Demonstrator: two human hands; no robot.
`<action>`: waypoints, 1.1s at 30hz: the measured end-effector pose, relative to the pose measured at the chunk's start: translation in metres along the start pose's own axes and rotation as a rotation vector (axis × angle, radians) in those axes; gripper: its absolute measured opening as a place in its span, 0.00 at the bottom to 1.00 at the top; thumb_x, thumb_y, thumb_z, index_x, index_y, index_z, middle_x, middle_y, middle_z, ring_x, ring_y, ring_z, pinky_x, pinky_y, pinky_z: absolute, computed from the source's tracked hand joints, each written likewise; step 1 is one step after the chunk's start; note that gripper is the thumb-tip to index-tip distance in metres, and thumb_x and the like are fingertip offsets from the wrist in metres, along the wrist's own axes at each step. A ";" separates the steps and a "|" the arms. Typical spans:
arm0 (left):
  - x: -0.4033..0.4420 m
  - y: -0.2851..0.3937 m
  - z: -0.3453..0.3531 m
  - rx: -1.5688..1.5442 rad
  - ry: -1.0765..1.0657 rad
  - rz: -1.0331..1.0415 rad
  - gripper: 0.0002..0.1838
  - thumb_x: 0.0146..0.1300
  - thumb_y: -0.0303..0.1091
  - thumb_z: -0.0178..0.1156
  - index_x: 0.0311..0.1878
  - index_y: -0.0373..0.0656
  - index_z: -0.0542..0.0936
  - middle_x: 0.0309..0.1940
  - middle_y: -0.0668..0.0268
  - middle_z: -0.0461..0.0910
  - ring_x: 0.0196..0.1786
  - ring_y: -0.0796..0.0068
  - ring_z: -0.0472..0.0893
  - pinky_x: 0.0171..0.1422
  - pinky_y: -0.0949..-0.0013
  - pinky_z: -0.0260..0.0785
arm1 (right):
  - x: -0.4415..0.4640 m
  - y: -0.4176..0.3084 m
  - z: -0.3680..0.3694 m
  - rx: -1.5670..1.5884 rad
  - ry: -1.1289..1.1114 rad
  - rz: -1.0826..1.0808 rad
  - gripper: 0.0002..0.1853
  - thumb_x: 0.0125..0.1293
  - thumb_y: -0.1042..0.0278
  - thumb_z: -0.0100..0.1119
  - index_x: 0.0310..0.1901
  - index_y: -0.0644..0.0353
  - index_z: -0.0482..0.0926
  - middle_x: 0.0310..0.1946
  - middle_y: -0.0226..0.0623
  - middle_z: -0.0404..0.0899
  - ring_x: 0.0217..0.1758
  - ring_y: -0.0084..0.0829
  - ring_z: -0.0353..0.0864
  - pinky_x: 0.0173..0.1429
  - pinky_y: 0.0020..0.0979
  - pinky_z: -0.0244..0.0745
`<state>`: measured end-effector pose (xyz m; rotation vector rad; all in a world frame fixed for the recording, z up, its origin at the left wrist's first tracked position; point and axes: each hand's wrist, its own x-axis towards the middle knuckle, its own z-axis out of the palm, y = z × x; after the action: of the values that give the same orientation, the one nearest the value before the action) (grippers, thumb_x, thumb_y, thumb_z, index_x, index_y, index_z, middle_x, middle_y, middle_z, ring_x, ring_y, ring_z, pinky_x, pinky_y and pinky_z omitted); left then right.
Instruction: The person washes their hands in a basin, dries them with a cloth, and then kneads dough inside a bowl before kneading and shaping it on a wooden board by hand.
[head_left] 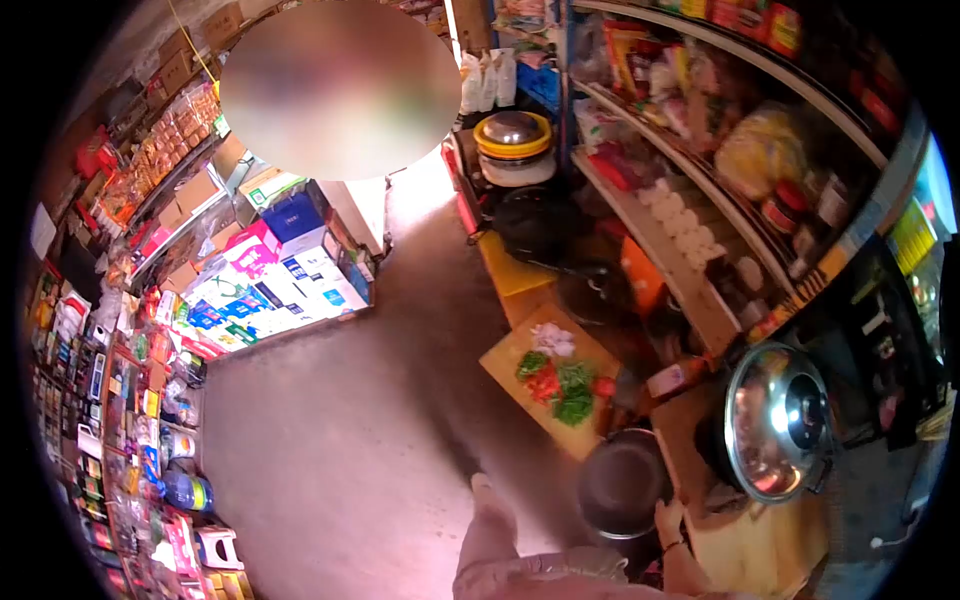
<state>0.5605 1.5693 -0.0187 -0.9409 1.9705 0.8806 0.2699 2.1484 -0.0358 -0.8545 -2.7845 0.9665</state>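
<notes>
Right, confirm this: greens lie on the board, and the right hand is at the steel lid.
One slip: the right hand is at the dark pan, not the steel lid, as the head view shows. The greens do lie on the board.

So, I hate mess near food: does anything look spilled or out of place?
Nothing looks spilled; the chopped vegetables lie heaped on the cutting board. But that board sits askew, one corner seeming to jut over the floor, which looks precarious.
</notes>
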 end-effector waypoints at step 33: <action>0.520 1.103 -0.623 -0.985 -0.265 0.815 0.10 0.66 0.35 0.57 0.49 0.50 0.74 0.45 0.62 0.78 0.36 0.67 0.80 0.41 0.70 0.75 | 0.212 -0.543 0.304 0.924 -0.115 0.601 0.13 0.67 0.65 0.57 0.52 0.55 0.77 0.37 0.31 0.81 0.34 0.26 0.82 0.34 0.27 0.77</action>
<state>-0.7969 1.4410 0.1088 -0.3944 1.6212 2.4222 -0.2435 1.7410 0.0191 -1.4391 -1.7310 2.1523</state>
